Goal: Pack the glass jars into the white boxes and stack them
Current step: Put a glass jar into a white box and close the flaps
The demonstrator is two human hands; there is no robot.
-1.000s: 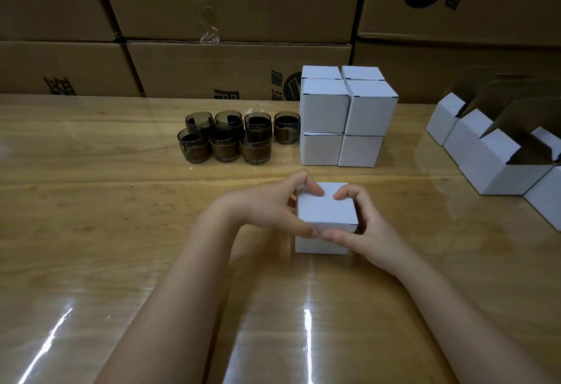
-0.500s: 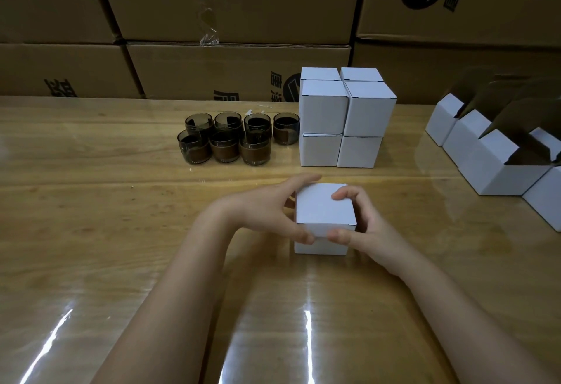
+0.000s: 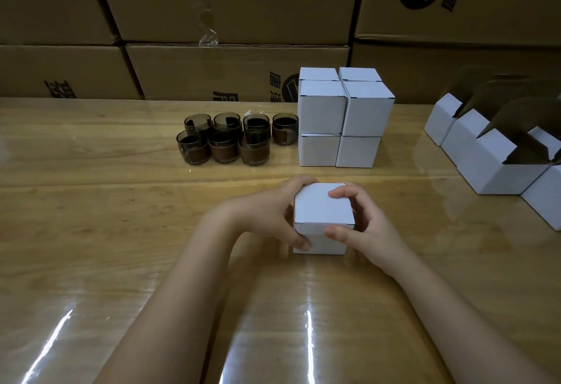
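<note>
One closed white box is gripped by the left hand and the right hand on the glossy wooden table. Seven glass jars are grouped left of a two-tier box stack. Brown cartons are piled behind.

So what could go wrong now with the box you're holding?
The stack of white boxes is already two high, its top boxes sitting a bit crooked, so adding the closed box held by the left hand and right hand might tip it. The glass jars stand right beside the stack and could get knocked.
</note>
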